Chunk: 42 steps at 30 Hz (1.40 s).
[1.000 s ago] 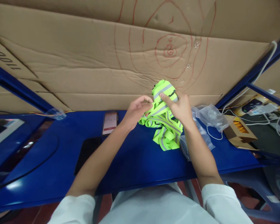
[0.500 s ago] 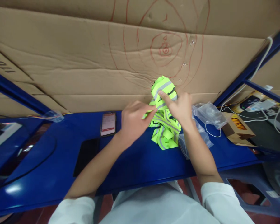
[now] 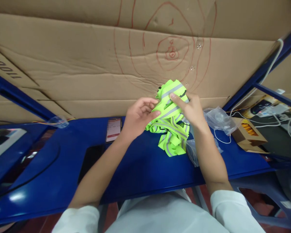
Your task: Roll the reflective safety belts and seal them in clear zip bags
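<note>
A bundle of fluorescent yellow-green reflective straps (image 3: 171, 108) with grey stripes is held up in front of the cardboard. My right hand (image 3: 192, 108) grips the bundle from the right, its thumb pressed across the front and its other fingers hidden behind. At the left edge of the bundle is my left hand (image 3: 140, 116), fingers loosely curled and apart from the thumb; the thumb tip touches the strap material. Below, loose strap ends hang or lie in a tangle over the blue table (image 3: 135, 165). Small black parts show among the folds.
A cardboard sheet (image 3: 87, 58) with red hand-drawn rings stands behind the table. Left of the straps lie a phone with a lit screen (image 3: 113, 129) and a black flat object (image 3: 92, 158). On the right are clear plastic bags (image 3: 220, 119), a small brown box (image 3: 249, 137) and white cables.
My left fingers have gone from a pinch at the strap to a looser, spread pose. The bundle has shifted slightly right and looks wider, with my right thumb still on it.
</note>
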Each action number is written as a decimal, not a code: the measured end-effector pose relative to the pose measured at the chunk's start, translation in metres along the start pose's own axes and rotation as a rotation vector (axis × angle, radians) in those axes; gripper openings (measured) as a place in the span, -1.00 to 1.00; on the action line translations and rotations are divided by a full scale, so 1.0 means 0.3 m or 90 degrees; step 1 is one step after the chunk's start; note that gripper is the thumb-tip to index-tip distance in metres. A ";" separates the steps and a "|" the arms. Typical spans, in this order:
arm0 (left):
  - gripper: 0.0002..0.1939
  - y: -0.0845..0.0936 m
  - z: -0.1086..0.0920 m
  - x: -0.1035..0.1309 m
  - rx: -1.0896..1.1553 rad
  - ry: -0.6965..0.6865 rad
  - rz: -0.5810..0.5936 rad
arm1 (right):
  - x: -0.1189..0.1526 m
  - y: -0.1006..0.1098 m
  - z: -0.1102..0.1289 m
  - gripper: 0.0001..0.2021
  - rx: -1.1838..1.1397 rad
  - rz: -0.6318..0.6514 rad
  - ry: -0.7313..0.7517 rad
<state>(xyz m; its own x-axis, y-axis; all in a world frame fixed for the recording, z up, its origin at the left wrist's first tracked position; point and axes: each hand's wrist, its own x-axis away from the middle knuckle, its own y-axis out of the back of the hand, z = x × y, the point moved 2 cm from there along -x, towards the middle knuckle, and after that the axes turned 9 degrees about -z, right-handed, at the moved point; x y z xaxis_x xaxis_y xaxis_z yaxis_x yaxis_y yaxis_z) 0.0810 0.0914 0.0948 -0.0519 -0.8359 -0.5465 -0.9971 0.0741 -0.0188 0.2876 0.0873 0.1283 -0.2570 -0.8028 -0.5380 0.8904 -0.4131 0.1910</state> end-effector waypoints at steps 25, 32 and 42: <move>-0.09 0.043 0.103 -0.064 0.086 0.062 0.040 | 0.030 -0.095 -0.010 -0.34 -0.039 0.157 0.130; -0.13 -0.003 0.040 -0.035 0.283 0.156 0.030 | 0.066 -0.139 -0.021 -0.46 -0.161 0.114 0.006; -0.29 -0.052 0.066 -0.008 0.355 0.232 -0.010 | 0.034 -0.102 -0.026 -0.46 -0.056 0.254 0.156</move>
<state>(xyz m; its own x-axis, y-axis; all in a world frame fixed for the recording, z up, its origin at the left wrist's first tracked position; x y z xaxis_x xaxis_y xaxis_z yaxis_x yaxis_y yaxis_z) 0.0978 0.1029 0.0798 -0.1516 -0.9623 -0.2260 -0.8248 0.2491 -0.5076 0.2607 0.0951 0.1104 0.1979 -0.7619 -0.6167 0.9328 -0.0469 0.3574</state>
